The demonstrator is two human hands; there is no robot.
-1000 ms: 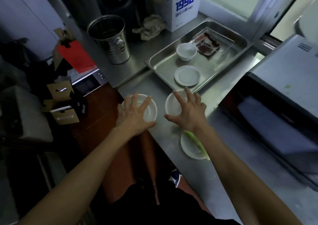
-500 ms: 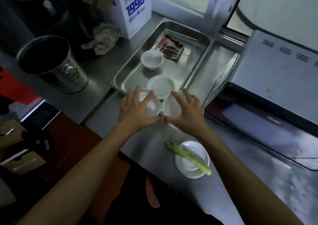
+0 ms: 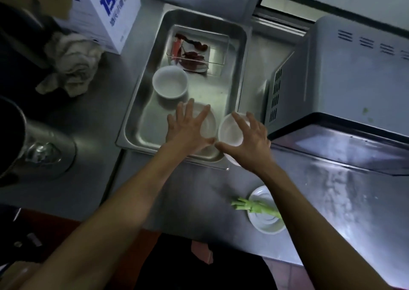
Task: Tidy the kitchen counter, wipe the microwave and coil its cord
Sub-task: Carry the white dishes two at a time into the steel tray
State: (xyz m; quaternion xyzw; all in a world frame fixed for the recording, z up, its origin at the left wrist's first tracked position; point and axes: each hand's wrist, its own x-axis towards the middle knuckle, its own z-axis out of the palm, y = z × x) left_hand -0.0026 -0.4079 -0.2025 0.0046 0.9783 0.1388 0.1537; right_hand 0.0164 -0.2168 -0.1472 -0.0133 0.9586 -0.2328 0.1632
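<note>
My left hand (image 3: 190, 128) grips a small white bowl (image 3: 209, 123) from above, fingers spread over its rim, above the near right part of the steel tray (image 3: 132, 134). My right hand (image 3: 250, 139) holds a second white bowl (image 3: 229, 132) the same way, over the tray's right rim. Both thumbs nearly touch. Another white bowl (image 3: 170, 82) stands in the tray, with a clear box of red chillies (image 3: 194, 50) behind it. The grey microwave (image 3: 354, 79) sits right of the tray. Its cord is not visible.
A white saucer (image 3: 265, 225) with a green stalk (image 3: 250, 207) lies on the steel counter near the front edge. A crumpled cloth (image 3: 70, 66) and a white box marked 1996 (image 3: 110, 12) are left of the tray. A metal bucket (image 3: 39, 148) stands far left.
Both hands have carried their bowls from the counter's front edge away from me to the tray. The left bowl is now over the tray, the right one at its rim.
</note>
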